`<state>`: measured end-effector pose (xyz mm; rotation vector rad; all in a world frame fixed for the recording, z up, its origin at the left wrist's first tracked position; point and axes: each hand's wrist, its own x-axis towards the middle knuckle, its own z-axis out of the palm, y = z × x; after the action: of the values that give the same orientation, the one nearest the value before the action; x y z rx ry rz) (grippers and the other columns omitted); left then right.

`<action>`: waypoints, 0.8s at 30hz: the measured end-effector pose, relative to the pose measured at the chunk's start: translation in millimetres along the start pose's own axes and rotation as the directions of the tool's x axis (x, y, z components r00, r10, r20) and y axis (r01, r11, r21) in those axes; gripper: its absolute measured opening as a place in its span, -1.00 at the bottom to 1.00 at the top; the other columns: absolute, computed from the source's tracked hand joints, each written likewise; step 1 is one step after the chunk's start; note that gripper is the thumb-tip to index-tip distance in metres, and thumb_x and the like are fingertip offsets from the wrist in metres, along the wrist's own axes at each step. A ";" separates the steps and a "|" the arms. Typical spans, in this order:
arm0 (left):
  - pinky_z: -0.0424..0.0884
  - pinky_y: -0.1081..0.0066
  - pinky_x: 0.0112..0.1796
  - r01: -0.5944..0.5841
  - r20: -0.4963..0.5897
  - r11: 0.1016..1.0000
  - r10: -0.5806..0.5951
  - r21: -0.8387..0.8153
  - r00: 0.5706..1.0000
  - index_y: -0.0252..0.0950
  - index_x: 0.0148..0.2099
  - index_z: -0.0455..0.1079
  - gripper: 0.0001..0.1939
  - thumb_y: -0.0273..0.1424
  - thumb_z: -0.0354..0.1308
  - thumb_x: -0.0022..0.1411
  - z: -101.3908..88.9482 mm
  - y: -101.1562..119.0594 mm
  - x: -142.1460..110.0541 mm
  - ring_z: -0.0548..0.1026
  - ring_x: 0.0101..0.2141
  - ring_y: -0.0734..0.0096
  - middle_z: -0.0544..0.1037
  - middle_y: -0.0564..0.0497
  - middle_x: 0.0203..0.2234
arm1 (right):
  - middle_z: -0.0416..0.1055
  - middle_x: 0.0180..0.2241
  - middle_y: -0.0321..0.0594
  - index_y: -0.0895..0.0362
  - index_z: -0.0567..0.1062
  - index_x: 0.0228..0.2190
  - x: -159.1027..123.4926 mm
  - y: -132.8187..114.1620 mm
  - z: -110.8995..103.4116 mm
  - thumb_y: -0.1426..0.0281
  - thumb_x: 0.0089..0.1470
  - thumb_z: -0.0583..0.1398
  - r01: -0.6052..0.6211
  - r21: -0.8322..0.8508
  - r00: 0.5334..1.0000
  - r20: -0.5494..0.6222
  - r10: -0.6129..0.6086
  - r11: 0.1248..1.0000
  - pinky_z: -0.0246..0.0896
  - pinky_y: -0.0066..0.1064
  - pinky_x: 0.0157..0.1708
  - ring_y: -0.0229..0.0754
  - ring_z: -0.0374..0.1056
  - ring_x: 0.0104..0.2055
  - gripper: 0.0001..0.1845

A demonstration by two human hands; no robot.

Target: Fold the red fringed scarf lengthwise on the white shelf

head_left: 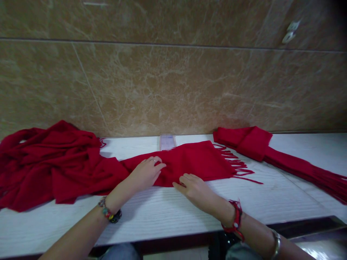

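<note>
A red scarf [200,160] with a fringed end lies spread across the middle of the white table, fringe toward the right. My left hand [148,172] rests palm down on it, fingers loosely bent and thumb apart. At the scarf's near edge is my right hand [195,189], its fingers curved and thumb stretched away from them, touching the cloth. Toward the left the fabric runs into a crumpled heap of red cloth [73,162]; where one piece ends and another begins is unclear.
Another red scarf [244,141], folded into a narrow strip with its fringe hanging rightward, lies at the right. A small flat card-like item [167,142] sits against the brown marbled wall [173,86]. The white table [151,216] has its near edge just before my legs.
</note>
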<state>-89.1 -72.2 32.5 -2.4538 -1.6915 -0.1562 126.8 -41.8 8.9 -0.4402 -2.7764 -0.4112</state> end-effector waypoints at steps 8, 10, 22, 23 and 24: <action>0.35 0.25 -0.31 0.264 -0.013 0.948 -0.266 0.176 0.964 -0.24 -0.01 0.32 -0.69 -0.39 -0.15 0.27 10.2 -7.7 -3.8 0.39 -0.20 0.19 0.41 -0.14 -0.12 | 0.31 -0.42 -0.18 0.19 0.43 -0.21 0.4 -0.1 0.7 0.53 0.10 0.09 -0.002 0.016 1.000 0.000 0.002 1.000 0.13 -0.36 -0.35 -0.19 0.21 -0.35 -0.80; 0.36 0.19 -0.36 0.431 -0.047 0.866 -0.434 0.254 0.899 -0.27 -0.04 0.35 -0.69 -0.41 -0.13 0.25 8.1 -12.1 -7.0 0.40 -0.24 0.12 0.44 -0.18 -0.15 | 0.32 -0.41 -0.17 0.19 0.43 -0.21 0.1 0.0 0.6 0.53 0.10 0.10 -0.002 0.011 1.000 -0.003 0.003 1.000 0.13 -0.36 -0.34 -0.19 0.21 -0.34 -0.80; 0.35 0.26 -0.21 0.095 0.008 0.995 -0.095 0.024 0.995 -0.25 -0.02 0.31 -0.71 -0.43 -0.09 0.23 10.3 7.4 4.1 0.37 -0.16 0.24 0.41 -0.10 -0.14 | 0.31 -0.42 -0.16 0.19 0.44 -0.21 0.2 0.7 0.1 0.52 0.10 0.09 -0.005 0.008 1.000 -0.003 0.005 1.000 0.14 -0.36 -0.34 -0.19 0.21 -0.34 -0.80; 0.36 0.21 -0.25 0.212 -0.008 0.975 -0.212 0.074 0.977 -0.26 -0.01 0.31 -0.70 -0.41 -0.10 0.24 11.5 3.0 2.1 0.37 -0.16 0.18 0.40 -0.13 -0.12 | 0.31 -0.41 -0.16 0.19 0.43 -0.20 0.1 0.9 0.1 0.52 0.10 0.09 -0.004 0.009 1.000 -0.001 0.004 1.000 0.14 -0.36 -0.33 -0.18 0.21 -0.34 -0.79; 0.36 0.17 -0.27 0.310 -0.024 0.943 -0.310 0.118 0.951 -0.27 -0.01 0.31 -0.69 -0.39 -0.11 0.24 12.1 -1.1 0.2 0.37 -0.17 0.14 0.40 -0.16 -0.11 | 0.31 -0.41 -0.16 0.18 0.43 -0.20 0.0 1.0 0.0 0.52 0.10 0.09 -0.004 0.008 1.000 0.000 0.004 1.000 0.14 -0.36 -0.33 -0.18 0.21 -0.34 -0.79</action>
<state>-90.1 -69.4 20.7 -2.0873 -2.0126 -0.0924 127.1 -40.9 9.1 -0.4430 -2.7756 -0.3985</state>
